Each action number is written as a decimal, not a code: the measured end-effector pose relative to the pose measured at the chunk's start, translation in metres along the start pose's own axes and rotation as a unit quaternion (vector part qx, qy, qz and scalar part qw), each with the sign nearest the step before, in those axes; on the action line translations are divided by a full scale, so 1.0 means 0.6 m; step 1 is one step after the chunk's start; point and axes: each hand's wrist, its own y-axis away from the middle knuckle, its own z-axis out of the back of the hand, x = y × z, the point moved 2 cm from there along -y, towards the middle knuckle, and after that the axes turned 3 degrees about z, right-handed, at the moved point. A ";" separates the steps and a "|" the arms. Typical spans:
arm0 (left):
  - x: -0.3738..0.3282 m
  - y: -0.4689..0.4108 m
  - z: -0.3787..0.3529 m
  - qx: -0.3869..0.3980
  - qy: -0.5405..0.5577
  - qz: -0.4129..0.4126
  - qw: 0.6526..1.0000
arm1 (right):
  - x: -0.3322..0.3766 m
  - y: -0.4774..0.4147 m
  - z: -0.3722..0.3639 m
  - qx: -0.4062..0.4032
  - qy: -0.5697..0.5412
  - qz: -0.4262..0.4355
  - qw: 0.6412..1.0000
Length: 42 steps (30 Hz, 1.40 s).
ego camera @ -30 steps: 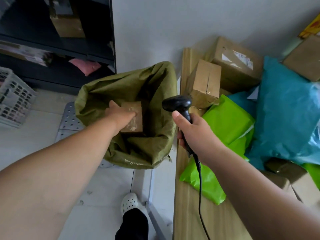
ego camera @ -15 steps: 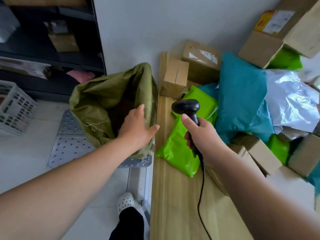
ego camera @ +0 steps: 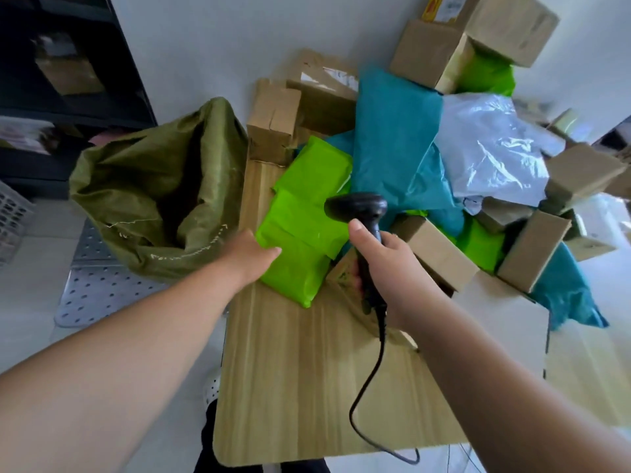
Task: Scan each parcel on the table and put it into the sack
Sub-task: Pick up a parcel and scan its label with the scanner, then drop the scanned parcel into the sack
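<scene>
Shelving (ego camera: pixel 68 97), dark and blurred, fills the far left, with the corner of a white slatted basket (ego camera: pixel 13 216) on the floor below it. Next comes a perforated metal plate (ego camera: pixel 102 291) lying on the pale floor, and over its far part stands the olive-green woven sack (ego camera: pixel 136 186), its mouth gaping wide and its rim slumped just beside the left edge of the wooden table (ego camera: pixel 300 370). What lies inside the sack cannot be made out. The person's left hand (ego camera: pixel 247 259) reaches across that table edge with its fingers stretched out straight, their tips resting on the near-left side of a bright green parcel (ego camera: pixel 304 230), a soft plastic mailer lying flat on the tabletop; the hand does not grip it. Beyond the green parcel, at the table's far-left corner, sits a small cardboard box (ego camera: pixel 273 124). To the right, the right hand (ego camera: pixel 389 268) is wrapped round the handle of a black scanner (ego camera: pixel 358 206), thumb up along the grip, the scanner's head held above the green parcel's right side. Its black cable (ego camera: pixel 372 370) trails down over the table and off the near edge. Further right the pile goes on: a teal mailer (ego camera: pixel 392 138) propped behind the green one, a silvery plastic parcel (ego camera: pixel 491 155), a brown carton (ego camera: pixel 440 261) just beside the right hand, another carton (ego camera: pixel 532 250) tilted on end, and stacked boxes (ego camera: pixel 430 52) at the top against the wall.
</scene>
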 end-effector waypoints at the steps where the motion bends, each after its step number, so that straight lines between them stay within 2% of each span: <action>1: 0.001 -0.003 -0.003 -0.012 -0.010 0.008 1.000 | -0.005 0.002 0.004 0.001 -0.003 -0.002 1.000; 3: 0.000 -0.001 -0.002 -0.032 -0.033 0.013 0.999 | -0.014 0.005 0.011 0.007 -0.005 -0.003 1.000; 6: 0.001 0.011 0.006 -0.074 -0.005 0.006 0.997 | -0.022 0.010 0.016 0.017 -0.001 0.007 1.000; 11: -0.016 0.053 0.033 -0.142 0.025 -0.040 0.989 | -0.017 0.021 0.025 0.022 -0.001 0.020 1.000; 14: -0.038 0.092 0.057 -0.192 -0.012 -0.085 0.978 | -0.013 0.025 0.030 0.026 -0.002 0.027 0.999; 17: -0.058 0.132 0.074 -0.271 -0.103 -0.165 0.943 | -0.007 0.032 0.035 0.035 -0.002 0.037 0.999; 20: -0.072 0.167 0.072 -0.311 -0.179 -0.297 0.885 | -0.003 0.034 0.041 0.040 0.000 0.044 0.998; 23: -0.067 0.183 0.045 -0.312 -0.268 -0.384 0.827 | -0.005 0.034 0.048 0.043 0.001 0.050 0.998; 26: -0.048 0.189 -0.003 -0.251 -0.324 -0.417 0.811 | -0.012 0.032 0.054 0.045 0.003 0.051 0.998; 30: -0.038 0.202 -0.040 -0.191 -0.284 -0.440 0.830 | -0.030 0.029 0.058 0.037 0.018 0.043 0.998; 32: -0.037 0.203 -0.050 -0.164 -0.228 -0.426 0.860 | -0.037 0.030 0.059 0.037 0.017 0.037 0.998; 37: -0.034 0.192 -0.063 -0.087 -0.040 -0.265 0.960 | -0.054 0.032 0.055 0.029 0.039 0.043 0.998; 39: -0.038 0.183 -0.068 -0.061 0.043 -0.208 0.975 | -0.066 0.029 0.048 0.009 0.077 0.049 0.996; 42: -0.041 0.170 -0.075 -0.018 0.133 -0.152 0.979 | -0.075 0.030 0.034 -0.009 0.104 0.054 0.993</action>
